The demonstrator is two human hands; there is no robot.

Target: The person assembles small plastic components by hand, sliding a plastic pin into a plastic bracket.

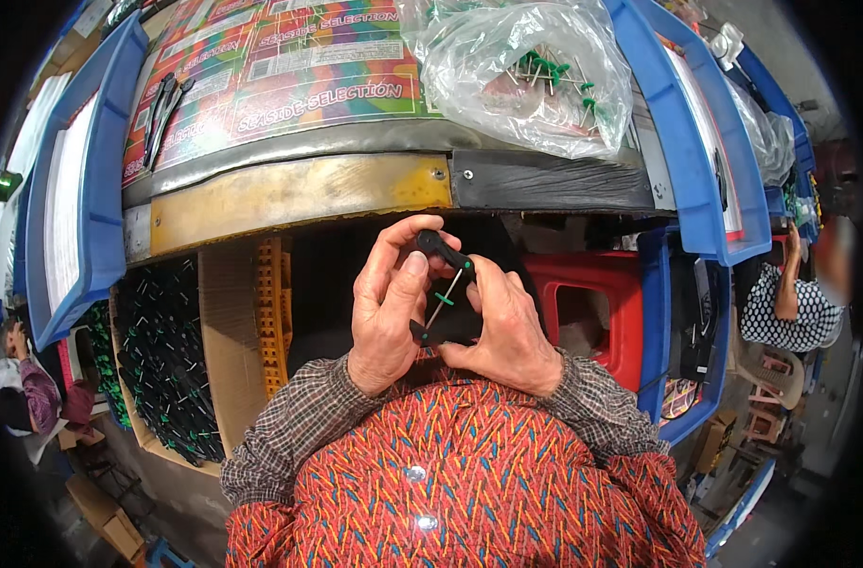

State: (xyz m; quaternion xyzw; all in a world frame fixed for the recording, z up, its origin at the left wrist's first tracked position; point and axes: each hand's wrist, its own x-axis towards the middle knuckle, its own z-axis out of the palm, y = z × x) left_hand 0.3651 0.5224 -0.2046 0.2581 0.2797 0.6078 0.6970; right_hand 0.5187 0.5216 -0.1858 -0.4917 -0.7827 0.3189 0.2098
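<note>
In front of my chest, both hands are closed on a small assembly. It has a black curved plastic piece (441, 250) at the top, a thin metal pin (438, 310) with a green collar, and a second black end lower down. My left hand (390, 308) grips it from the left, fingers curled behind and the thumb close to the black piece. My right hand (513, 331) pinches it from the right, index finger near the pin's top and thumb near its lower end. On the bench, a clear plastic bag (450, 71) holds several metal pins with green collars.
A cardboard box (225, 331) at left holds many black parts with pins. Black-handled pliers (166, 118) lie on the bench. Blue bins (109, 180) flank the bench, beside a red plastic stool (621, 312). Other people (791, 303) sit at the far right and far left.
</note>
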